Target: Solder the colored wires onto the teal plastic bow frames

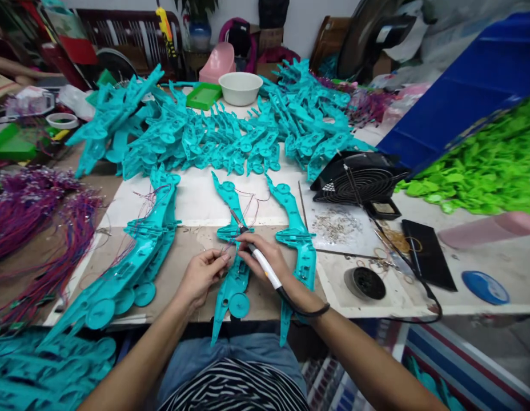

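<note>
1. Left hand [203, 277]: thumb and fingers are pinched together, basically no gap, on what looks like a thin wire [224, 249]. The tips are tiny in the view, so the exact grip is hard to make out.
2. Right hand [267, 257]: fingers closed pen-style around a soldering iron [265, 267] with a white handle. Its metal tip points up and left over the middle teal piece [233, 279]; can't tell if it's touching. The black cord [310, 313] crosses by the wrist.
3. That middle piece lies lengthwise under both hands, lower end poking past the near edge of the surface [196, 245]. Some loose thin wires [254, 200] curl beside its upper half.
4. On either side: a similar right-hand teal piece [306, 257], partly behind the right forearm, and a teal stack [139, 257] over on the left.
5. Further back there's a big teal heap [196, 134] with a white bowl [240, 91] behind it.
6. Off to the right: a black fan [359, 182], a small round tin [368, 283] and a blue lid [485, 286]. Red-and-purple wire bundles [46, 211] sit far left.
</note>
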The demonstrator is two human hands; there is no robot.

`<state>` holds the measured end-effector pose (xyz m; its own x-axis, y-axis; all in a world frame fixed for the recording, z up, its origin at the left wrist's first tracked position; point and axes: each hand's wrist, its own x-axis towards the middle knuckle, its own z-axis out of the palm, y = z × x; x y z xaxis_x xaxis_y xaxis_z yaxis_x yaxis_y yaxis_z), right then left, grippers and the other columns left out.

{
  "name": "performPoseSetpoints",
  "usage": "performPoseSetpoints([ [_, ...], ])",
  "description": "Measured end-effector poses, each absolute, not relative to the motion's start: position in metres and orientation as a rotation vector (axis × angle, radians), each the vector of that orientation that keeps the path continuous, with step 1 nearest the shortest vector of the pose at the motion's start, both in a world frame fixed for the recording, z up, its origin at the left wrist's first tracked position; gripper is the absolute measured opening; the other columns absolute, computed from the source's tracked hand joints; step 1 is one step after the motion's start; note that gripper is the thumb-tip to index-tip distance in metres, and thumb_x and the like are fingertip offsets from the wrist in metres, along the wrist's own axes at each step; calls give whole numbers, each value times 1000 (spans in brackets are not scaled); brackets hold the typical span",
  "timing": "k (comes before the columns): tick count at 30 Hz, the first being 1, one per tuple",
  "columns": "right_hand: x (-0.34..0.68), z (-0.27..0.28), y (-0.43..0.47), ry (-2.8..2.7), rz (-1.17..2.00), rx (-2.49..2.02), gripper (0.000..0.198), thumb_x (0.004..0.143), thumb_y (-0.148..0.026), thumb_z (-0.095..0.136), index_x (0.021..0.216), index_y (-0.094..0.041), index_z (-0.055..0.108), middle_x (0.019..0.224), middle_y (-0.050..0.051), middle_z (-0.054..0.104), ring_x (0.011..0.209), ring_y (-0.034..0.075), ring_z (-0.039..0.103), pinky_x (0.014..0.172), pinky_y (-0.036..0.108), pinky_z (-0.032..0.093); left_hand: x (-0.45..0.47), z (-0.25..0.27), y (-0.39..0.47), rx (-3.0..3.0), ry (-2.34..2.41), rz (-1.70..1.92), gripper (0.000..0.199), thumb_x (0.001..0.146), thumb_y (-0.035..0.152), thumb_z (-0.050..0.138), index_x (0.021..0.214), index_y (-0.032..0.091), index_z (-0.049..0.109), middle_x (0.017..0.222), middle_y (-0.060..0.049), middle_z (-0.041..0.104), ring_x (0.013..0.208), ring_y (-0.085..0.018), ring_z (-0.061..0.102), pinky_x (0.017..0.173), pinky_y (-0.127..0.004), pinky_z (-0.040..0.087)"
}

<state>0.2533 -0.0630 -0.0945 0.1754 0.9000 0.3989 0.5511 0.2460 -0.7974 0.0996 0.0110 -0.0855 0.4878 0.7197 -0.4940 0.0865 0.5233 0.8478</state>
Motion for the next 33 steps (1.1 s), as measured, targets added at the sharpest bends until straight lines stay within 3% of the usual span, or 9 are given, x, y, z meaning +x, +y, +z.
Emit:
performPoseSetpoints([
  [5, 248, -96, -63, -1578, 410, -1428, 23, 91, -22, 52, 112, -24, 61, 98, 6, 70, 86, 17, 65, 78, 32, 55, 97, -86, 16, 1318, 960, 395, 32, 54, 45, 80, 67, 16, 72, 62, -2, 64, 59, -13, 53, 55, -22, 41],
  [8, 258, -84, -79, -1573, 303, -1479, 21, 92, -33, 56, 109, -26, 65, 90, 5, 71, 83, 18, 65, 77, 34, 55, 93, -82, 20, 1569, 948, 332, 30, 60, 47, 73, 64, 18, 72, 63, -3, 67, 61, -16, 56, 58, -25, 43],
  [11, 286, -69, -114, -1293, 68, -1653, 25, 93, -36, 53, 111, -26, 67, 99, 6, 72, 91, 19, 66, 82, 36, 54, 85, -83, 18, 1665, 980, 329, 33, 64, 51, 70, 67, 18, 71, 66, -4, 68, 62, -18, 58, 57, -26, 45],
  [16, 364, -68, -172, -611, -242, -1884, 23, 82, -40, 61, 83, -20, 73, 85, 5, 75, 81, 22, 69, 79, 37, 54, 76, -97, -1, 1710, 968, 451, 32, 71, 52, 66, 74, 21, 71, 75, -4, 70, 69, -21, 63, 63, -28, 50],
  [25, 421, -91, -174, -502, -119, -1916, 33, 72, -47, 61, 78, -18, 74, 82, 6, 75, 81, 24, 69, 80, 37, 53, 92, -108, -29, 1855, 1118, 707, 26, 78, 48, 60, 77, 22, 66, 75, -2, 66, 66, -18, 59, 62, -26, 48],
  [33, 437, -105, -172, -432, -46, -1837, 33, 69, -48, 64, 78, -18, 75, 68, 3, 71, 68, 19, 65, 64, 31, 50, 98, -112, -29, 1580, 1256, 646, 43, 65, 58, 68, 80, 17, 69, 76, -4, 69, 68, -17, 61, 61, -25, 49],
])
